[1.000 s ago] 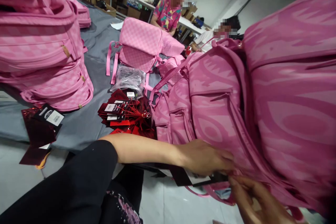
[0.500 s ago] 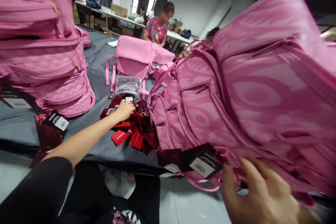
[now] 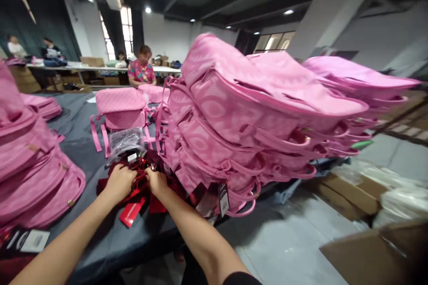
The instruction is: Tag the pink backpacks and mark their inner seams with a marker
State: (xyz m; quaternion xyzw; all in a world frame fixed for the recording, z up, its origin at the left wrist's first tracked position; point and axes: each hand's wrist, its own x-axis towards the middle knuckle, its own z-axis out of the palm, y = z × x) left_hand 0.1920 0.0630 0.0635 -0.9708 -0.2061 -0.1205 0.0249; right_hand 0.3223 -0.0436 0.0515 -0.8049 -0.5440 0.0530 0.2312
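The right hand point(image 3: 156, 182) has joined the left hand point(image 3: 121, 181) at the heap of shiny red and black tags point(image 3: 132, 212), engaging both, fingers curled, though what they pinch is unclear

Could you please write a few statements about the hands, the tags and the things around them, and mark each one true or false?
1. The left hand and the right hand are both at the pile of red and dark tags. True.
2. The clear plastic lies on the near side of that pile. False: it lies just beyond it.
3. A black tag with a white label hangs by the stack of pink backpacks on the right. True.
4. The person in the patterned shirt is on the near side of the grey-covered table. False: that person is across it.
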